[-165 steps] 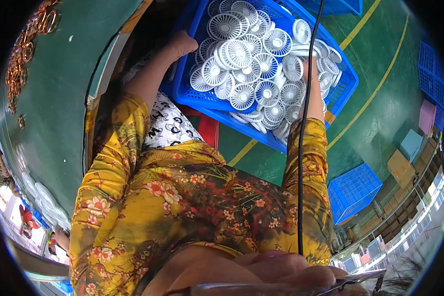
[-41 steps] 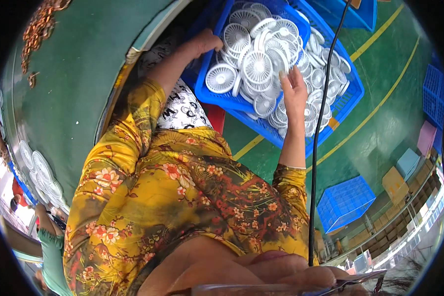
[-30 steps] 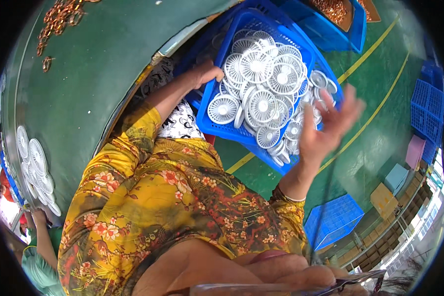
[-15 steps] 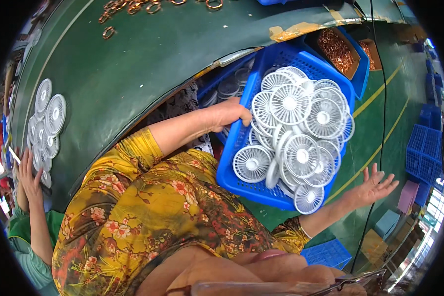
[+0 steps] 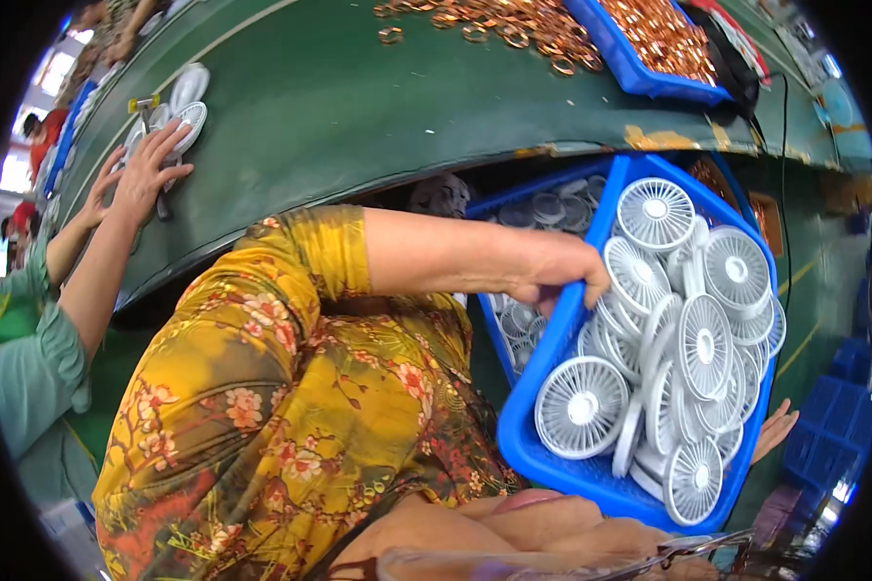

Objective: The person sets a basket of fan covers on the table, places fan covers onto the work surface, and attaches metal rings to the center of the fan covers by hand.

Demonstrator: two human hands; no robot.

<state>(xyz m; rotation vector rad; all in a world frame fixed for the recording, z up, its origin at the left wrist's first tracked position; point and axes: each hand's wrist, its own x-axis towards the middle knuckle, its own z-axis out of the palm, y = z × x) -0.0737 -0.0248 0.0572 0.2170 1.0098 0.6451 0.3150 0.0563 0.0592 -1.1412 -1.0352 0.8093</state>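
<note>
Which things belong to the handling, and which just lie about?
At the hands:
blue basket, its rim gripped by the left hand
white round grilles inside it
right hand, mostly hidden beyond it, grip unclear

Apparently just lying about:
coppery rings on the green table
blue bin with coppery pieces
blue crates at right
</note>
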